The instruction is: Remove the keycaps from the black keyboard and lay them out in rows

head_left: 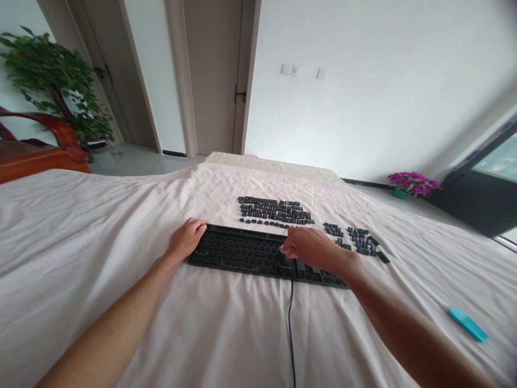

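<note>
A black keyboard (pixel 238 253) without its keycaps lies on the pale bedsheet, its key sockets bare. My left hand (pixel 188 237) grips the keyboard's far left corner, fingers curled over the edge. Over the right-of-centre part of the board is my right hand (pixel 302 245), its fingers drawn together and pointing down. Whatever those fingertips hold, if anything, is hidden. Just beyond the board, loose black keycaps (pixel 274 210) lie in rows. More keycaps (pixel 361 240) lie in a group past my right wrist. A black cable (pixel 291 328) runs from the keyboard's near edge towards me.
A turquoise piece (pixel 467 324) with a long pale shaft lies on the sheet (pixel 226 328) to the right. Beyond the bed are a door (pixel 212 75), a white wall (pixel 363 108), purple flowers (pixel 414 183), a leafy plant (pixel 52 75) and a wooden armchair (pixel 48 145).
</note>
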A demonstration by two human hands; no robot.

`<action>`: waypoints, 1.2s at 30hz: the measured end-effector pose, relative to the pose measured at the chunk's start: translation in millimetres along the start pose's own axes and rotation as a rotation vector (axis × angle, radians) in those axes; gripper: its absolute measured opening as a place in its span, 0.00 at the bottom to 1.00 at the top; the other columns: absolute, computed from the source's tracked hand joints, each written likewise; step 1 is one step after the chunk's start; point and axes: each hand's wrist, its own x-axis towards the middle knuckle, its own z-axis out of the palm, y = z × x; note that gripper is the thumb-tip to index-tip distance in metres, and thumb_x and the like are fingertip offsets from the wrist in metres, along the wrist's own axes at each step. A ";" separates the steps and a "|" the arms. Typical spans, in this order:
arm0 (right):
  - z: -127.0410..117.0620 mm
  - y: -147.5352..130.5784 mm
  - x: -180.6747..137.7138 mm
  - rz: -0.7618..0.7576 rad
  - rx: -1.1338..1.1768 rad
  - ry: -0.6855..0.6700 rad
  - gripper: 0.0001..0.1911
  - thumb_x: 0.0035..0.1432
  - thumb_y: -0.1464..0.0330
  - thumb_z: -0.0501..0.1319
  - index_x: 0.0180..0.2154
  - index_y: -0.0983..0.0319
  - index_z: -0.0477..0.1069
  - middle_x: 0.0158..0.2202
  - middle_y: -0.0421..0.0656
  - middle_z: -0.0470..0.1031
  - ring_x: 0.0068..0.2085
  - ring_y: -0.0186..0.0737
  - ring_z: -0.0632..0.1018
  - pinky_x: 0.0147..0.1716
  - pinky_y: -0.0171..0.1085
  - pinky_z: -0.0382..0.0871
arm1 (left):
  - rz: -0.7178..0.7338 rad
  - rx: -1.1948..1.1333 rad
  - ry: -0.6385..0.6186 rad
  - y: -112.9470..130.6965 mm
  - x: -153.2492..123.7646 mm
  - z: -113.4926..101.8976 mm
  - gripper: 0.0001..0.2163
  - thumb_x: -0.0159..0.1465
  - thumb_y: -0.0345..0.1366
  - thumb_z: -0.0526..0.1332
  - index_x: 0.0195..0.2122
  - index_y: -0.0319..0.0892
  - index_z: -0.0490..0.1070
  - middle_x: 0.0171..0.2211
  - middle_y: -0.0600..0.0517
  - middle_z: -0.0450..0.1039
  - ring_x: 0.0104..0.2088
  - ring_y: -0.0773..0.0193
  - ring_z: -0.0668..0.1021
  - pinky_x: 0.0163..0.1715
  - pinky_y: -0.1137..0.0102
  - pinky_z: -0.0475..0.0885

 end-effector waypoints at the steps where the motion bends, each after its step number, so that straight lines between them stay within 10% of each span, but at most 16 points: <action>1: 2.6 0.5 2.8 0.007 0.036 0.027 0.07 0.56 0.69 0.62 0.36 0.56 0.80 0.33 0.42 0.75 0.33 0.37 0.75 0.31 0.32 0.60 | 0.000 0.003 0.000 0.0 0.1 0.2 0.15 0.65 0.40 0.48 0.44 0.48 0.73 0.48 0.53 0.72 0.46 0.61 0.75 0.50 0.70 0.66; 9: 21.2 -0.6 10.3 0.008 0.243 0.053 0.12 0.55 0.72 0.61 0.40 0.56 0.79 0.38 0.43 0.77 0.39 0.38 0.76 0.37 0.32 0.65 | 0.004 -0.004 0.010 -1.8 -0.8 0.8 0.14 0.65 0.40 0.49 0.46 0.48 0.72 0.48 0.53 0.72 0.48 0.61 0.74 0.50 0.70 0.66; 15: 23.3 1.3 2.2 0.110 0.498 0.432 0.23 0.49 0.79 0.59 0.48 0.59 0.74 0.35 0.41 0.73 0.35 0.35 0.74 0.35 0.32 0.66 | 0.044 -0.138 0.210 40.1 -10.2 -9.8 0.16 0.64 0.42 0.54 0.50 0.44 0.69 0.50 0.46 0.70 0.46 0.58 0.74 0.50 0.65 0.67; 22: 42.1 -26.0 1.8 0.049 0.589 0.686 0.20 0.53 0.77 0.59 0.48 0.59 0.73 0.36 0.43 0.70 0.37 0.36 0.73 0.39 0.35 0.68 | 0.065 -0.790 -0.262 145.7 -34.5 1.5 0.14 0.60 0.46 0.61 0.41 0.42 0.73 0.39 0.49 0.77 0.40 0.59 0.78 0.43 0.68 0.70; 31: 46.7 -18.5 -2.0 0.142 0.838 0.545 0.17 0.57 0.62 0.61 0.48 0.60 0.73 0.40 0.44 0.74 0.38 0.39 0.76 0.36 0.35 0.69 | 0.122 -0.862 -0.260 166.2 -34.9 12.9 0.09 0.61 0.41 0.57 0.34 0.42 0.70 0.32 0.51 0.75 0.35 0.62 0.76 0.40 0.68 0.70; 36: 46.4 -13.4 -2.4 0.188 0.609 0.539 0.09 0.59 0.69 0.59 0.37 0.59 0.78 0.35 0.43 0.77 0.37 0.39 0.75 0.38 0.36 0.67 | 0.165 -0.697 -0.206 169.0 -32.1 11.4 0.06 0.59 0.40 0.58 0.32 0.44 0.70 0.29 0.53 0.72 0.31 0.64 0.74 0.35 0.70 0.69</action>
